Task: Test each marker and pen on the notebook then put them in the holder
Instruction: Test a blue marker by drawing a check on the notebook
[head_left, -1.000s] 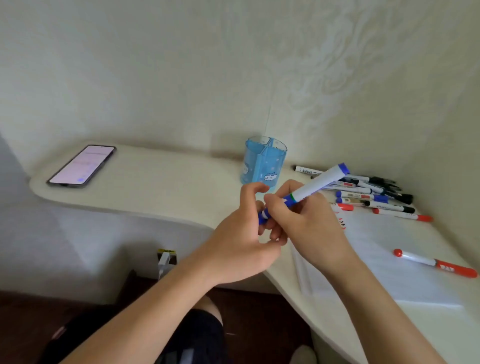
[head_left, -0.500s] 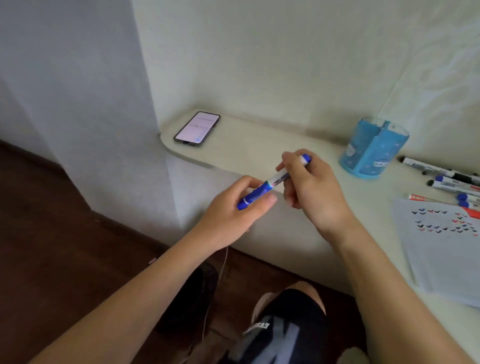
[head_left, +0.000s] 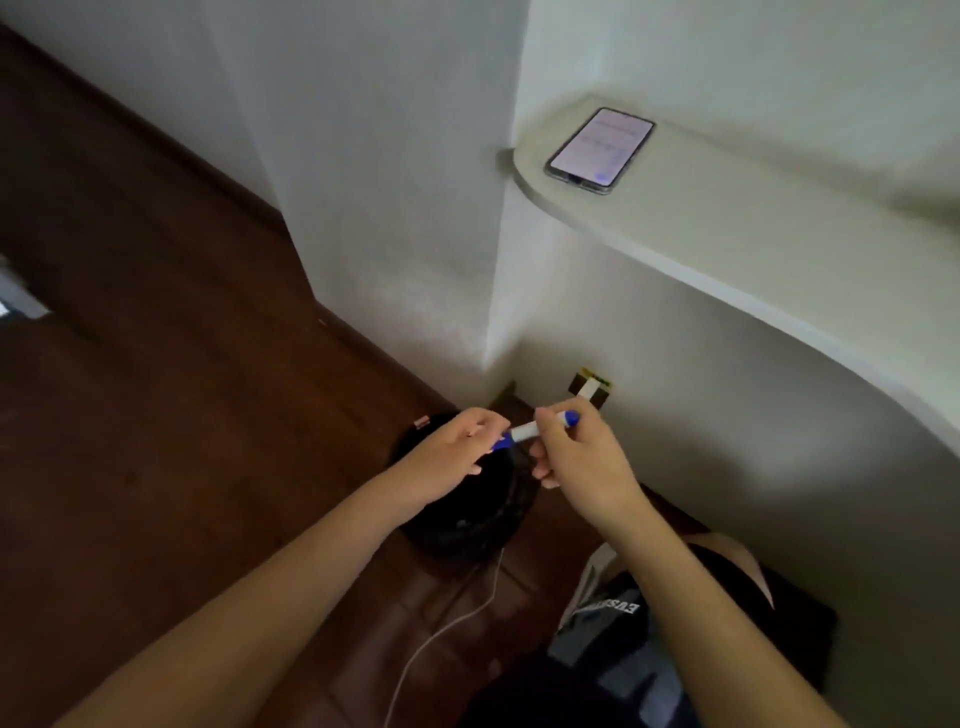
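Both of my hands hold one blue and white marker (head_left: 525, 430) low down, over the floor and away from the desk. My left hand (head_left: 457, 447) pinches its blue cap end. Around the white barrel closes my right hand (head_left: 576, 460), with the blue tail end sticking out above the fingers. The notebook, the holder and the other markers are out of view to the right.
A phone (head_left: 600, 148) with a lit screen lies at the left end of the pale curved desk (head_left: 727, 244). Below my hands sits a black round bin (head_left: 467, 509) on the dark wooden floor. A white cable (head_left: 452, 623) trails across the floor.
The view has swung left and down, so the holder, notebook and other markers have left the frame. My hands with the marker have dropped from desk height to above the black bin.
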